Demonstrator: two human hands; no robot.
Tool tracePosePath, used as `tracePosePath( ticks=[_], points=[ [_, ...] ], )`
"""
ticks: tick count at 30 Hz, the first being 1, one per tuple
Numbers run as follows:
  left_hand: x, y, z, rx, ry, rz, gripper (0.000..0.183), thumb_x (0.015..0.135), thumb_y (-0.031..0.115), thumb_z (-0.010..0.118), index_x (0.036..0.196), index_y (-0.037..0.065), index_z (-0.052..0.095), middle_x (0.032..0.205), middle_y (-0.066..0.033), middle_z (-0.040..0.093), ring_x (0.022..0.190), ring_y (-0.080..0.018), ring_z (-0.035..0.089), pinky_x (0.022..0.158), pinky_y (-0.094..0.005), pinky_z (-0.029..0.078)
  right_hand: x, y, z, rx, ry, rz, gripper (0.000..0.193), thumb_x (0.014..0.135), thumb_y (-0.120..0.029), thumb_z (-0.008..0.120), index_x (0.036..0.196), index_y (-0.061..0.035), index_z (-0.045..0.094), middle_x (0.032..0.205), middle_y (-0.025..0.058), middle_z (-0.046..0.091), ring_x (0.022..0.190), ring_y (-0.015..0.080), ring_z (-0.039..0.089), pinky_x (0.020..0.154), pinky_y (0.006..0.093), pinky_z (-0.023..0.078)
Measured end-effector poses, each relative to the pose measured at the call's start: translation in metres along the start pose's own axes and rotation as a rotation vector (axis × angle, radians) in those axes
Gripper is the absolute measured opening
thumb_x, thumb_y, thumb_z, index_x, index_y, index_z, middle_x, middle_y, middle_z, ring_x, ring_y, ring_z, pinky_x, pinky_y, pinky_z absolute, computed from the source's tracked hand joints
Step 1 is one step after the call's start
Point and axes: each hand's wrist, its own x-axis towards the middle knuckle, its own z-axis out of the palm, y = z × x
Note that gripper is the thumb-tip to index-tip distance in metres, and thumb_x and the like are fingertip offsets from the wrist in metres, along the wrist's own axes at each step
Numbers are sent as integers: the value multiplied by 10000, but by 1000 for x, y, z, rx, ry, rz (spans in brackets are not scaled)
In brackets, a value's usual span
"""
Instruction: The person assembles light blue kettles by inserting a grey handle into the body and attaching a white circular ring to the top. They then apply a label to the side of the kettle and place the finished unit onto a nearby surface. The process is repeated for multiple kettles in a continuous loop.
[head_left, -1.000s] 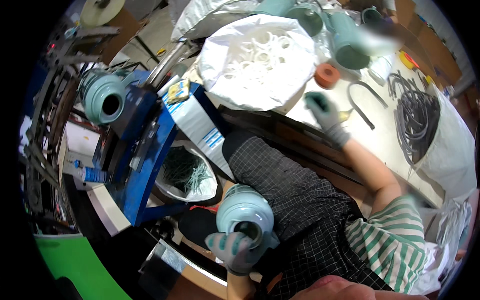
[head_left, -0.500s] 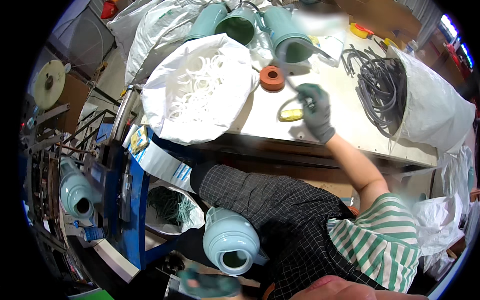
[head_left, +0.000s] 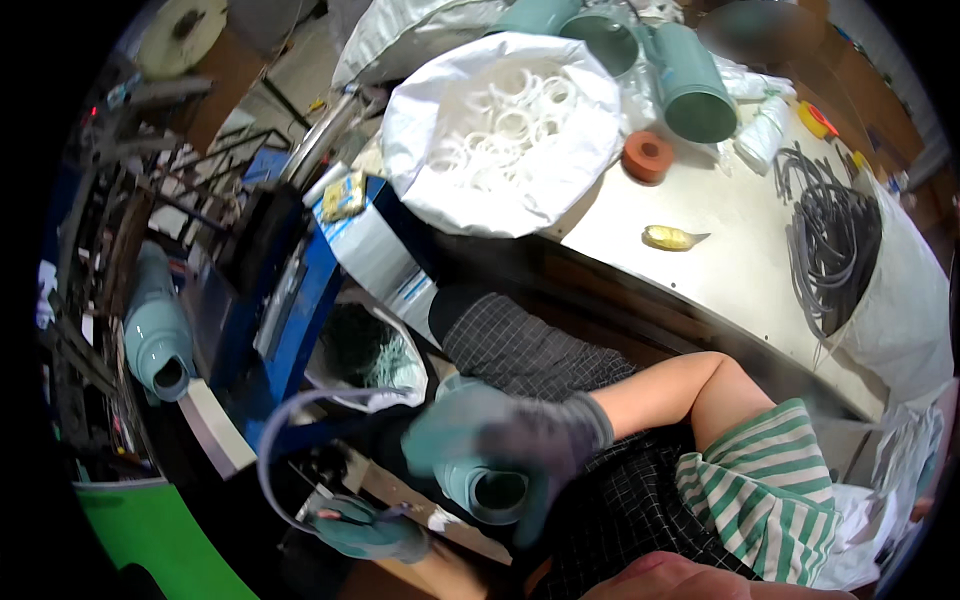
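In the lower part of the head view, my gloved left hand (head_left: 370, 530) is closed around a grey rubber strip (head_left: 264, 450). This strip bows up to the left, and its far end reaches close to my right hand. A pale teal plastic housing (head_left: 465, 485) with a round opening rests in my lap. My gloved right hand (head_left: 510, 435) is smeared by motion in front of the housing and hides much of it. Whether its fingers hold anything does not show.
On the table (head_left: 740, 290) are a white sack (head_left: 430, 195) of white rings, orange tape roll (head_left: 648, 157), yellow-wrapped pointed tool (head_left: 672, 237), teal cylinders (head_left: 695, 100) and a sack (head_left: 900, 290) of grey strips. Another teal housing (head_left: 158, 340) is left; a bag (head_left: 410, 375) of green scraps stands below.
My right hand has come from the tabletop down to the housing in my lap. The grey strip has left the table and is now in my left hand, which has moved slightly up and left.
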Motion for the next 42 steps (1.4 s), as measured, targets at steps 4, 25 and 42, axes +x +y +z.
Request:
tracePosePath(
  ticks=[4,25,42],
  points=[
    [20,4,18,-568,-56,-386,439,1091,258,543,1376,-76,564,1246,-202,683,1074,-298,682,887,-388,583,-9,-15,37,-54,-201,-62,791,788,-497,842,1374,-18,612,1266,183,669,1181,396,645,1037,551,505],
    [32,145,0,-1551,-376,-218,290,921,334,712,955,55,643,784,-52,631,680,-215,630,599,-323,492,-81,4,-61,192,152,664,228,832,-236,744,951,-71,641,1004,124,691,1035,336,669,1025,488,520],
    [19,99,13,-1534,-678,-1013,352,1113,380,486,916,89,499,717,19,471,597,-82,441,520,-222,345,29,-37,5,336,-198,471,197,805,-171,734,882,5,688,1010,261,734,1090,457,693,979,600,551]
  ],
)
